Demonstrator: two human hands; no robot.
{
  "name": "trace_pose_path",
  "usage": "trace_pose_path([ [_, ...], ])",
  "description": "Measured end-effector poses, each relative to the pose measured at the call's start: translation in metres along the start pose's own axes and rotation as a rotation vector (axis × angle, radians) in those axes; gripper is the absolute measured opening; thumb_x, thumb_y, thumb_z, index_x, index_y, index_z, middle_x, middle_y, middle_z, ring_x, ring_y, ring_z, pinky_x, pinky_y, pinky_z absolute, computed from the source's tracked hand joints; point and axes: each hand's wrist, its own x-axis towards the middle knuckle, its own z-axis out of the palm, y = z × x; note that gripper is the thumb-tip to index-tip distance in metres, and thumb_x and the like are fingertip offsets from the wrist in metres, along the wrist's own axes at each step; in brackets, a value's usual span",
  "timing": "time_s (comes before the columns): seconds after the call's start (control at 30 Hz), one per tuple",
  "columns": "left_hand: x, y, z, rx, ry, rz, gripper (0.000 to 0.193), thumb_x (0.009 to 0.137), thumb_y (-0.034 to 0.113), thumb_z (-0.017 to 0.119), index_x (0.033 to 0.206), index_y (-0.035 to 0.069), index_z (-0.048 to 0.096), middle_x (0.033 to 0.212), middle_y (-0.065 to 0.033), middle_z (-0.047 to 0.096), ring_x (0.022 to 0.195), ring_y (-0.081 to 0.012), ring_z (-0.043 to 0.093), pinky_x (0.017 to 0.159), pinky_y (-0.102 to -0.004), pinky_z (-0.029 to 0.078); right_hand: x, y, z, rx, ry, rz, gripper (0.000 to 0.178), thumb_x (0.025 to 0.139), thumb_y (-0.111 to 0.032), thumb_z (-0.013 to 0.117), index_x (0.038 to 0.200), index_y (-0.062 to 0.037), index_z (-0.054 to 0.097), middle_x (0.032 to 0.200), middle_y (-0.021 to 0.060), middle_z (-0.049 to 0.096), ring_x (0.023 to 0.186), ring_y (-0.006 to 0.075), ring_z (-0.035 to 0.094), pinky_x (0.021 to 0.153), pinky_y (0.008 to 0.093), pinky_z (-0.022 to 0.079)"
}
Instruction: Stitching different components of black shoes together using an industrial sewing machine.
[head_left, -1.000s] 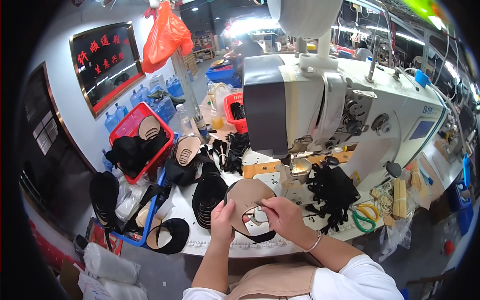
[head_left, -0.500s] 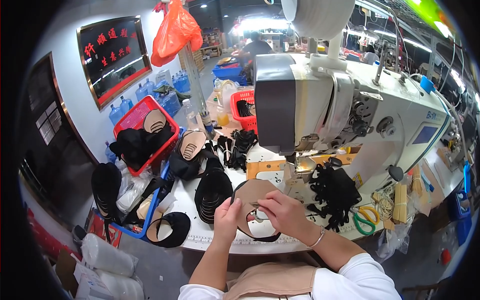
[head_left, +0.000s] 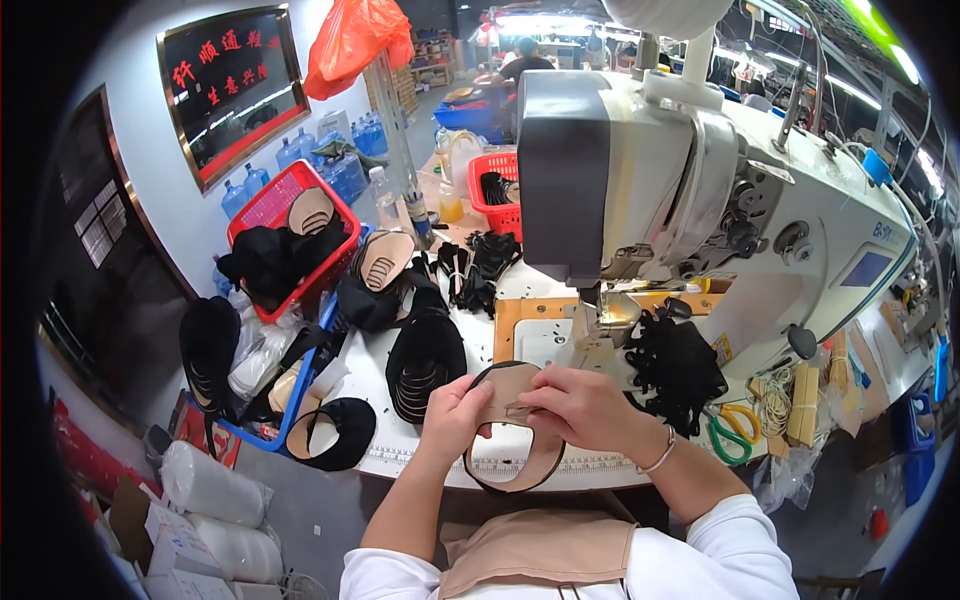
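Both hands hold a shoe upper [head_left: 510,380] over the front edge of the sewing table. Its beige lining faces me, a thin black edge runs round it, and its opening hangs toward me. My left hand [head_left: 452,418] grips its left side, thumb on the lining. On the right part of the lining, the fingers of my right hand [head_left: 582,408] are pinched together; anything small between them is hidden. A stack of black uppers [head_left: 425,350] lies just left of my hands. The sewing machine [head_left: 640,170] stands beyond, its needle area [head_left: 605,315] behind the held upper.
Black strap pieces [head_left: 672,370] lie in a heap right of the needle, near green-and-yellow-handled scissors [head_left: 733,432]. Another upper [head_left: 345,435] rests at the left table edge. A red basket [head_left: 340,215] of uppers and a blue crate [head_left: 262,462] stand left.
The upper has turned in my hands, so its opening shows wider and rounder. My fingers stay on it. The whole view has shifted slightly, with the table and machine higher in the picture.
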Motion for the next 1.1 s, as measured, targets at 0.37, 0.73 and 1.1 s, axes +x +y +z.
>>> trace_pose_path([
  [0.37,-0.015,-0.008,-0.001,0.188,0.088,0.045,0.022,0.086,0.018,0.051,0.088,-0.002,0.061,0.06,-0.0014,0.054,0.048,-0.0057,0.049,0.043,-0.0223,0.041,-0.002,0.002,0.012,0.141,-0.086,0.02,0.015,0.075,-0.012,0.065,0.088,-0.0075,0.06,0.084,0.0069,0.056,0.067,0.0242,0.058,0.058,0.0311,0.048],
  [0.73,-0.113,0.012,-0.12,1.537,0.731,0.189,0.063,0.063,0.019,0.073,0.119,0.008,0.048,0.122,-0.0128,0.045,0.1,-0.0341,0.052,0.088,-0.0444,0.038,-0.04,-0.007,0.023,0.377,0.053,0.328,0.02,0.072,-0.001,0.068,0.091,-0.0035,0.062,0.085,0.0082,0.054,0.063,0.0145,0.055,0.054,0.0224,0.046],
  [1.1,-0.035,-0.006,-0.14,1.208,0.451,0.287,0.055,0.058,0.001,0.071,0.11,0.003,0.056,0.121,-0.0145,0.05,0.111,-0.0326,0.048,0.094,-0.0353,0.04,-0.094,-0.006,0.008,0.356,0.15,0.573,0.022,0.07,-0.011,0.073,0.087,-0.0047,0.061,0.08,0.0088,0.056,0.065,0.019,0.058,0.058,0.0273,0.048],
])
